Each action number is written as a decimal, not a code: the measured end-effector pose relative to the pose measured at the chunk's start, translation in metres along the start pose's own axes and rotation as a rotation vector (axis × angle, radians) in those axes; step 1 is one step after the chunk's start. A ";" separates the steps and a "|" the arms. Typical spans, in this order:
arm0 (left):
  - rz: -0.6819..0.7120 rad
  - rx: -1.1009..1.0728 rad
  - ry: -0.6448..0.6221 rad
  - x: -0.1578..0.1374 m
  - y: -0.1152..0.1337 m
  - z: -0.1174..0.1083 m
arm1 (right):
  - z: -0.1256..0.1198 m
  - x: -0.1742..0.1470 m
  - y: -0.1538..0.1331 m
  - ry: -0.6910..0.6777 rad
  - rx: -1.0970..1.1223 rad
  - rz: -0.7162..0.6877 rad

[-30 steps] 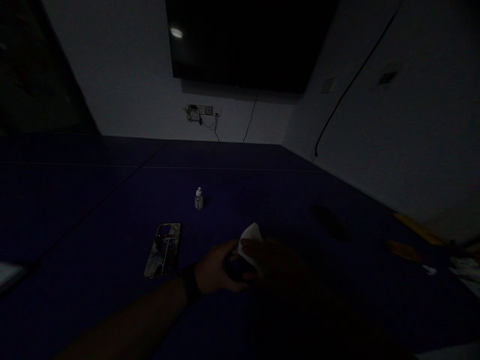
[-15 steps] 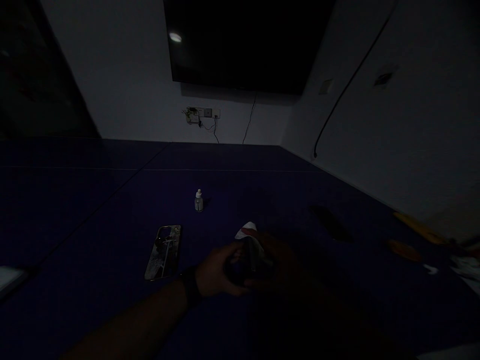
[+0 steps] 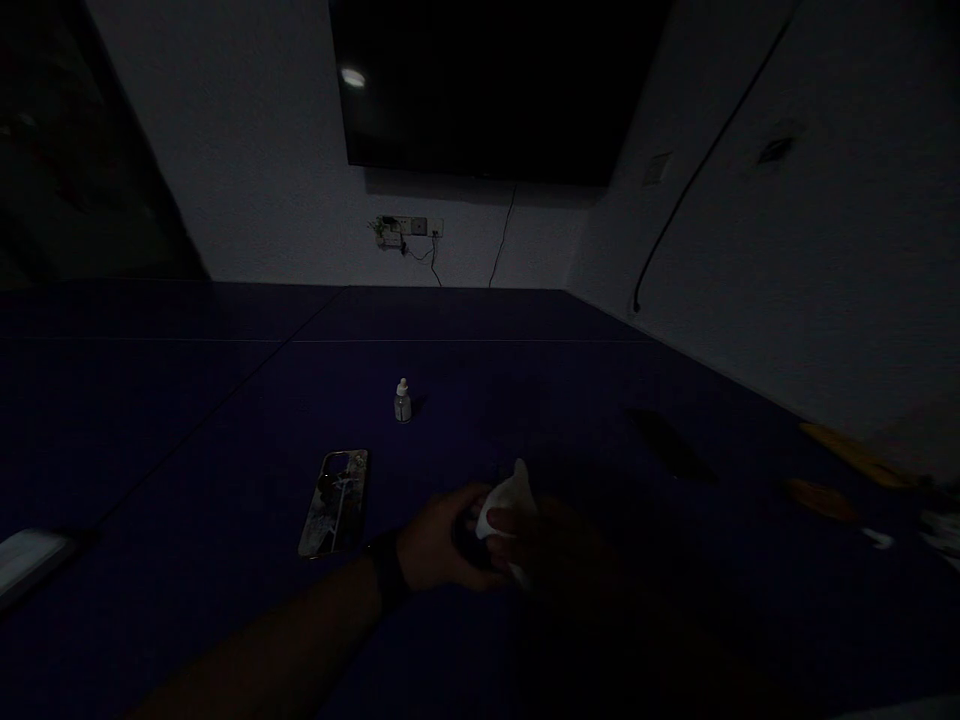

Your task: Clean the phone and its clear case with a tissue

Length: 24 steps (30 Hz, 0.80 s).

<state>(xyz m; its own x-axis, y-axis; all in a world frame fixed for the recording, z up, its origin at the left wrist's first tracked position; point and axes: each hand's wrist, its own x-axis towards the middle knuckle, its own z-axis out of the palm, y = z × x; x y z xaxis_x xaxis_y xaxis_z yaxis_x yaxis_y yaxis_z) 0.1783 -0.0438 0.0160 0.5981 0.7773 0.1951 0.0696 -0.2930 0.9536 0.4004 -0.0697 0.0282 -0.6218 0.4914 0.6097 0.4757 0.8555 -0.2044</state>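
My left hand (image 3: 442, 545) curls its fingers and thumb around a dark, glossy object (image 3: 469, 540). Most of that object is covered by the hands and the dim light, so its kind is unclear. In my right hand (image 3: 551, 545), which lies in deep shadow, a white wiping cloth (image 3: 510, 497) is pinched and pressed against the dark object. Left of the hands, a phone case (image 3: 335, 503) with a dark printed picture and a camera cutout lies on the table. Beyond them stands a small clear bottle (image 3: 403, 403) with a white dropper top.
The dark purple table (image 3: 465, 370) reaches the wall. A flat dark item (image 3: 670, 443) lies at the right, with an orange object (image 3: 821, 498) and a yellow one (image 3: 855, 455) farther over. A white object (image 3: 30, 560) sits at the left edge. A television (image 3: 487, 90) hangs above.
My right hand has shifted over the dark object, and the white cloth now covers more of its front and stands up higher. My left hand keeps its hold. The view has shifted slightly.
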 end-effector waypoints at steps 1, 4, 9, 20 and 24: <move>0.000 -0.018 0.003 0.000 0.000 0.000 | -0.004 0.005 -0.002 -0.002 -0.020 -0.042; -0.004 -0.100 0.040 0.001 0.001 0.001 | -0.012 0.018 -0.003 0.028 -0.197 -0.174; -0.009 -0.280 0.036 0.002 -0.002 0.003 | -0.012 0.020 0.007 -0.056 -0.282 -0.353; -0.147 -0.653 -0.278 -0.007 0.008 0.003 | -0.035 0.057 0.002 0.099 0.375 0.511; -0.179 -0.815 -0.322 -0.011 0.006 0.005 | -0.013 0.058 0.020 0.007 0.648 0.832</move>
<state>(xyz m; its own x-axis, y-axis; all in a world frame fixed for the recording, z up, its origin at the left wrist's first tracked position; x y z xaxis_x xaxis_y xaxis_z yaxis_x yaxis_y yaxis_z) 0.1764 -0.0564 0.0186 0.8366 0.5432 0.0711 -0.3320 0.3996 0.8544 0.3819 -0.0264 0.0689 -0.2481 0.9642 0.0933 0.3257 0.1737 -0.9294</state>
